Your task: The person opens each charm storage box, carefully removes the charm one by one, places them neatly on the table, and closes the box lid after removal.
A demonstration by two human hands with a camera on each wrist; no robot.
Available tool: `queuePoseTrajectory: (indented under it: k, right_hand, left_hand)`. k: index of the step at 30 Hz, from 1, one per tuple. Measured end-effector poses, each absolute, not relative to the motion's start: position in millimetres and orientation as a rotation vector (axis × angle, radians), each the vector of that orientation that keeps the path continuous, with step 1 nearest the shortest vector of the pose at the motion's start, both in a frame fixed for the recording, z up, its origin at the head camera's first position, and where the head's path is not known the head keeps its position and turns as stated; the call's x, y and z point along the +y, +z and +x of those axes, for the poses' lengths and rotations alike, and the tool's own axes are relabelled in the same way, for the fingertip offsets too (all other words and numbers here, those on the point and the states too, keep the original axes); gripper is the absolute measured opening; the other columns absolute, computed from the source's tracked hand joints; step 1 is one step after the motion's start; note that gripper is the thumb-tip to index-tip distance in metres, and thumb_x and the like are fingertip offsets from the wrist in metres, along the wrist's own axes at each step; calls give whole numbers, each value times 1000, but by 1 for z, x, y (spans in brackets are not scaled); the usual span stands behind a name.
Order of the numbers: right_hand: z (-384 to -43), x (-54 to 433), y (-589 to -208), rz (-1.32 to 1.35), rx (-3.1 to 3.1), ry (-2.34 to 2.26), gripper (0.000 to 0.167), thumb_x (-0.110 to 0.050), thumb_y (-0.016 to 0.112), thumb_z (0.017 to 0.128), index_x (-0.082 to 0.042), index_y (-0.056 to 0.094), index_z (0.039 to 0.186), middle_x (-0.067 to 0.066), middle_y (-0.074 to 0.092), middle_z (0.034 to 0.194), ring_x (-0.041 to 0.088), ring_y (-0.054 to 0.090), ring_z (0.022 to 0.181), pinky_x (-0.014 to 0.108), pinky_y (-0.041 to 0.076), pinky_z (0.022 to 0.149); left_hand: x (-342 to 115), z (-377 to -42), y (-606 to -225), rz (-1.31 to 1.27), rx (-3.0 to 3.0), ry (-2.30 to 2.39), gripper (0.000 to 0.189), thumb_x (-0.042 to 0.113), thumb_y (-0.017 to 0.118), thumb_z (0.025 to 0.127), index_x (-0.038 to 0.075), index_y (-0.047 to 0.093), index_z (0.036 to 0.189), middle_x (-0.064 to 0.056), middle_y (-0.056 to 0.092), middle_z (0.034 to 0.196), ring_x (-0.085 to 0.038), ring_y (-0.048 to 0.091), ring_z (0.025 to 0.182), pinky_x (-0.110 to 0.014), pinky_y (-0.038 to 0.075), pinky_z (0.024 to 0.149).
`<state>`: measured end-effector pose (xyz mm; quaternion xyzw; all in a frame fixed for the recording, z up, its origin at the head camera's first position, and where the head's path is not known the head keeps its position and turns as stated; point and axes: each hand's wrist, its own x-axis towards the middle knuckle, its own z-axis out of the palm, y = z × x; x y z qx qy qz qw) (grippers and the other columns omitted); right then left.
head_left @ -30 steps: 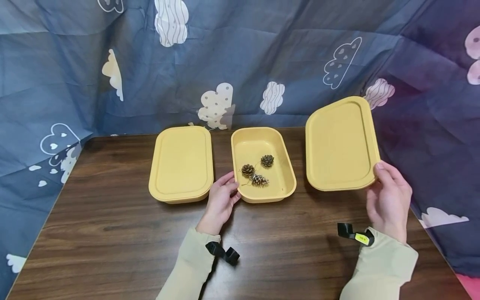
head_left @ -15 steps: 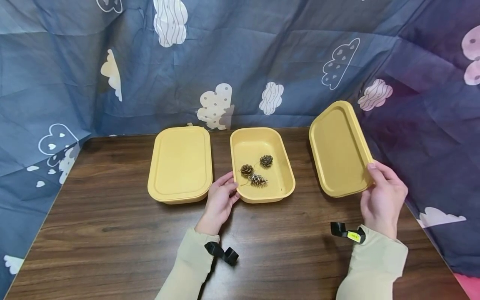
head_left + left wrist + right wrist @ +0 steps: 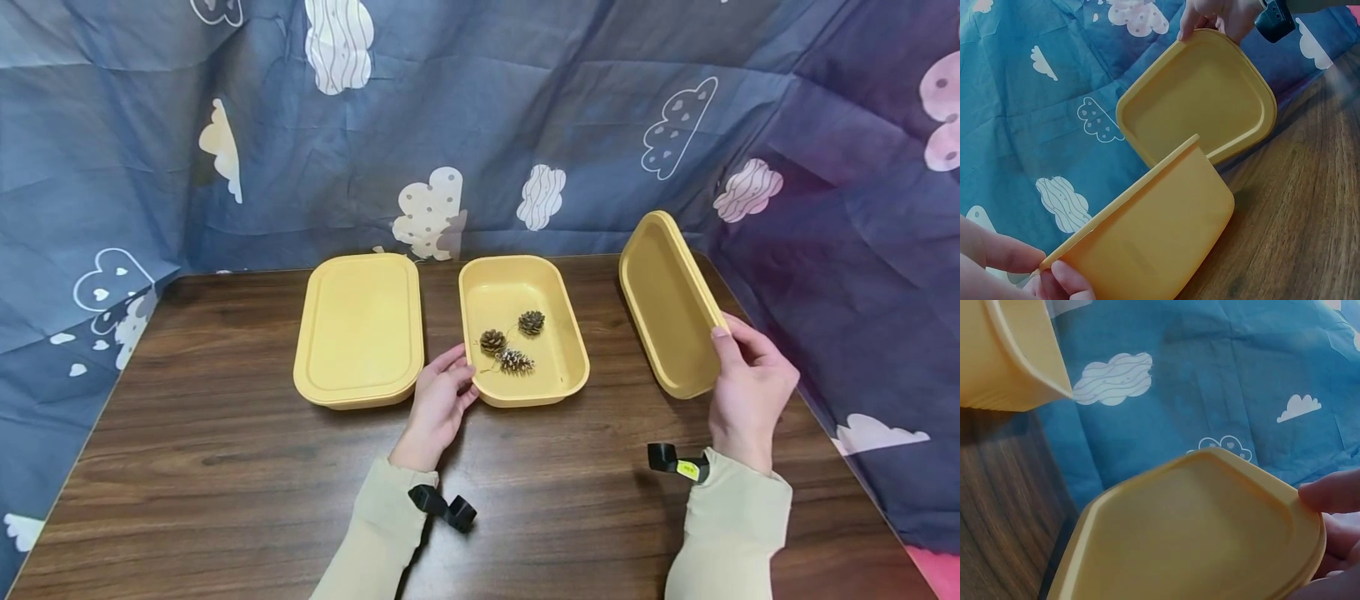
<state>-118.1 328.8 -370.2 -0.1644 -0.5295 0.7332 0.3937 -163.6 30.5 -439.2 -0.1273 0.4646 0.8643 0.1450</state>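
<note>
A yellow open box (image 3: 558, 367) stands mid-table with three pine cones (image 3: 516, 361) inside. My left hand (image 3: 437, 404) pinches its left rim between thumb and fingers, as the left wrist view shows up close at the rim (image 3: 1129, 190). To the right, my right hand (image 3: 752, 387) grips a yellow lid (image 3: 667, 312) by its near right edge. The lid is tilted steeply, nearly on edge, its recessed face turned toward the box. In the right wrist view the thumb lies on the rim of the lid (image 3: 1191, 531) with fingers behind.
A second yellow box with its lid on (image 3: 360, 329) sits left of the open box. The brown wooden table (image 3: 225, 492) meets a blue cloud-printed cloth (image 3: 480, 108) along its back and sides.
My right hand has moved a little left and turned the lid from nearly facing the camera to steeply on edge. The left hand and open box hold still.
</note>
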Motion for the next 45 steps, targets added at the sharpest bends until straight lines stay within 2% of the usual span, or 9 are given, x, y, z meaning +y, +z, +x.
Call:
queuePoseTrajectory:
  k: [12,20,26,34,40,45]
  right_hand:
    - [-120,328,-377,-527,-1552,1635,17,5,70,81,1,75,96,-2,73,86,8,64,74,15,51,65]
    - [-124,326,-383,-543,-1646,1554,15,4,69,81,0,76,93,-8,70,82,4,62,70,13,48,63]
    - [-126,322,-386,-595,-1838,1479,13,-1,74,79,1,76,92,-15,68,76,2,58,68,11,45,60]
    - [-130,316,-391,-623,-2036,1451,14,-4,78,77,1,74,90,-14,59,69,5,48,65,14,37,53]
    - [-132,310,-397,-700,-2165,1477,13,-9,80,75,-5,74,87,-12,55,67,7,48,69,16,39,54]
    - [-135,307,-403,-670,-2280,1422,15,-12,81,75,-4,75,87,-14,55,64,6,50,68,16,41,56]
  left_hand:
    - [30,-163,-442,-367,1329,2494,49,-9,46,90,-7,40,139,-4,49,98,-11,50,77,-21,44,67]
    - [30,-161,-438,-361,1336,2487,50,-9,46,90,-7,40,139,-3,49,96,-10,49,76,-21,44,67]
    - [31,-162,-439,-354,1336,2486,50,-9,46,90,-7,40,139,-3,49,97,-10,49,76,-21,43,67]
    - [30,-163,-439,-360,1328,2489,50,-9,47,90,-6,41,139,-3,49,97,-10,49,76,-21,44,67]
    - [30,-164,-440,-364,1333,2486,50,-9,47,90,-6,41,139,-4,49,98,-10,49,76,-21,44,67]
    - [29,-164,-439,-374,1331,2487,50,-10,47,89,-6,42,139,-5,49,98,-12,49,77,-22,44,68]
